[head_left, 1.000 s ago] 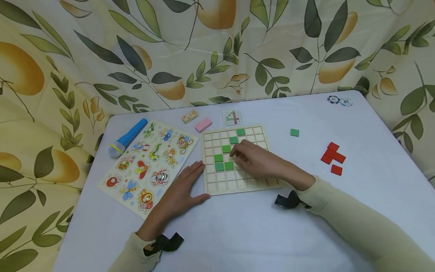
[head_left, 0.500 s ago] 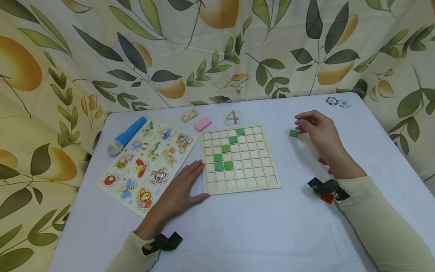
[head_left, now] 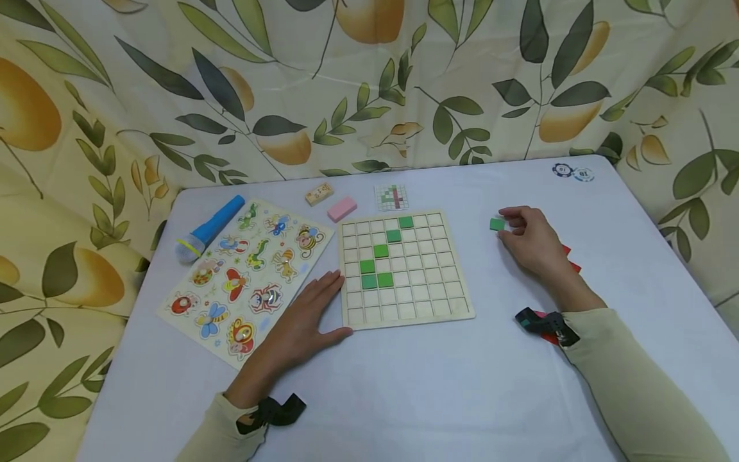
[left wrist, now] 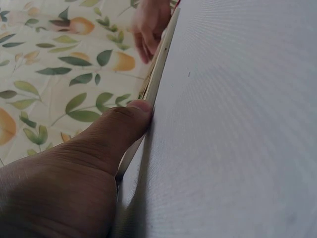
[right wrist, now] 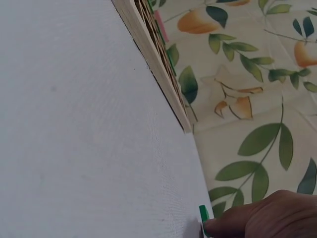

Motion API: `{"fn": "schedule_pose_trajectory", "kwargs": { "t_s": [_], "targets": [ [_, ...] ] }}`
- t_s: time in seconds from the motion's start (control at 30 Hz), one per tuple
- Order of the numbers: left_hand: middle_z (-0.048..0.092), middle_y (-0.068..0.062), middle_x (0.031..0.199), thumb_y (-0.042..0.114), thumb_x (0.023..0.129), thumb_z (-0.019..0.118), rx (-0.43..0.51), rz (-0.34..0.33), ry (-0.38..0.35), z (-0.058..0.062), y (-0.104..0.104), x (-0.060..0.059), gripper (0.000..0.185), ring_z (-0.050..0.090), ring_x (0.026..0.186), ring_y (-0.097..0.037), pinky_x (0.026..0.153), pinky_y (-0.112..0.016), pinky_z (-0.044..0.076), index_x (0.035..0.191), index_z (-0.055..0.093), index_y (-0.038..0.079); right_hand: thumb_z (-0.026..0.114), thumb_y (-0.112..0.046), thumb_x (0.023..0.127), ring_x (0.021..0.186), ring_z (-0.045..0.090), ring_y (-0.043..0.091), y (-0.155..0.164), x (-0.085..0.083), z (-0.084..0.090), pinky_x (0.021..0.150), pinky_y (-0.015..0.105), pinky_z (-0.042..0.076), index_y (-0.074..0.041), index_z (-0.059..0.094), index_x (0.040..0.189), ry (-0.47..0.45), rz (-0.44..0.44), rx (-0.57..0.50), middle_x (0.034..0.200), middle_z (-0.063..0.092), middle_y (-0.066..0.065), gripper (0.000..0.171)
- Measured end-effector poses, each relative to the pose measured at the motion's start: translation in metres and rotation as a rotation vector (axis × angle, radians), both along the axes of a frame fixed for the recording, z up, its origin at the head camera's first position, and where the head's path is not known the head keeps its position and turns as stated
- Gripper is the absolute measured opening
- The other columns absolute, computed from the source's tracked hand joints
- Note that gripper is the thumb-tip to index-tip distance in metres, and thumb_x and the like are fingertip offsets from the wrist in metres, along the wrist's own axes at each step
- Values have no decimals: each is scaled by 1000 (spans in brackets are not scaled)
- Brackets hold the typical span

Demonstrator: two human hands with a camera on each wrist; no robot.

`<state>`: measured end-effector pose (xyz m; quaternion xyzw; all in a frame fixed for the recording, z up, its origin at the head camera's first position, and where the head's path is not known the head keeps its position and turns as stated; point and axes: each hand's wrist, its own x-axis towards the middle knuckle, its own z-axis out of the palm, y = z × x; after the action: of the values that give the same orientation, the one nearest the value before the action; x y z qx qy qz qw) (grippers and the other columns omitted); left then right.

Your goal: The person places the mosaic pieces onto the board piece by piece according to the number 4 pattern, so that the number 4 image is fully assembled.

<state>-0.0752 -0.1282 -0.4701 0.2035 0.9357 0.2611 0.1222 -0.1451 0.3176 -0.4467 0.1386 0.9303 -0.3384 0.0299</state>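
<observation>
Showing the table [head_left: 404,398], on which the grid board [head_left: 404,308] is steadied by the flat, straight-fingered left hand [head_left: 300,330] at its left edge; well right of the board, the green tile [head_left: 497,224] is pinched by right hand [head_left: 534,244] fingertips, which lie right of it.

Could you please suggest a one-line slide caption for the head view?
Right hand pinches a loose green tile beside the wooden grid board, which the left hand steadies.
</observation>
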Motion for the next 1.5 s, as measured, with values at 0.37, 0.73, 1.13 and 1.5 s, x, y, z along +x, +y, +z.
{"fn": "schedule_pose_trajectory", "kwargs": {
  "t_s": [0.37, 0.73, 1.13, 1.5],
  "targets": [
    [29, -1, 178, 49, 89, 85, 3, -25, 22, 0, -2, 0, 99, 28, 166, -30, 136, -51, 29, 169, 34, 20, 62, -15, 106, 118, 54, 42, -2, 4, -5, 96, 55, 51, 3, 61, 141, 65, -16, 75, 140, 47, 29, 40],
    [28, -1, 179, 49, 89, 85, -1, -20, 20, 0, -3, 2, 100, 27, 166, -31, 136, -52, 30, 169, 33, 20, 62, -16, 106, 116, 54, 43, -5, 4, -6, 90, 53, 51, 5, 62, 138, 86, -11, 111, 139, 48, 31, 38],
    [29, -1, 178, 49, 90, 84, -3, -26, 18, 2, -1, 0, 98, 26, 167, -31, 136, -52, 29, 169, 33, 20, 66, -21, 106, 126, 56, 39, -27, 15, 10, 108, 61, 51, -6, 62, 140, 86, 158, 47, 142, 54, 20, 37],
    [29, -2, 178, 46, 89, 86, 8, -7, 18, 0, 0, 2, 98, 26, 167, -31, 135, -54, 29, 168, 35, 20, 72, -18, 102, 118, 60, 32, -79, 34, 30, 103, 53, 58, -7, 66, 131, 69, 461, 65, 130, 66, 13, 32]
  ]
}}
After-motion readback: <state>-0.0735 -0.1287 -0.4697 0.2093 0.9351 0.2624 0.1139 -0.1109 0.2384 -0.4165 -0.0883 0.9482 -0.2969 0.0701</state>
